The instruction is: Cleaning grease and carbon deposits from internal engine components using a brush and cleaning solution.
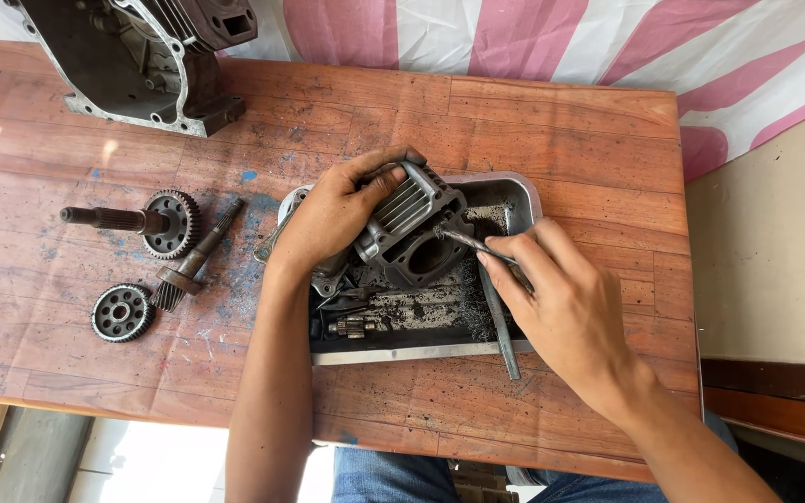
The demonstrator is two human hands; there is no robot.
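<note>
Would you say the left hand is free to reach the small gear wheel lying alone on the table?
Probably not yet: the left hand grips the finned cylinder over the tray. The path to the gear wheel looks open.

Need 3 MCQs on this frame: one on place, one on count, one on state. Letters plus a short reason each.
1. Where is the grey finned metal engine cylinder?
A. Over the dirty rectangular metal tray
B. On the floor
C. Beside the dark engine casing at the table's far corner

2. How many separate toothed gear and shaft parts lie on the worn wooden table left of the tray?
A. One
B. Three
C. Six

3. What is the right hand doing?
A. Resting flat and empty
B. Holding a thin metal tool to the cylinder's bore
C. Lifting the tray

Answers: 1 A, the left hand has it in its grip above the tray. 2 B, a geared shaft, a splined shaft and a round gear. 3 B, the tool's tip meets the bore edge.
</note>
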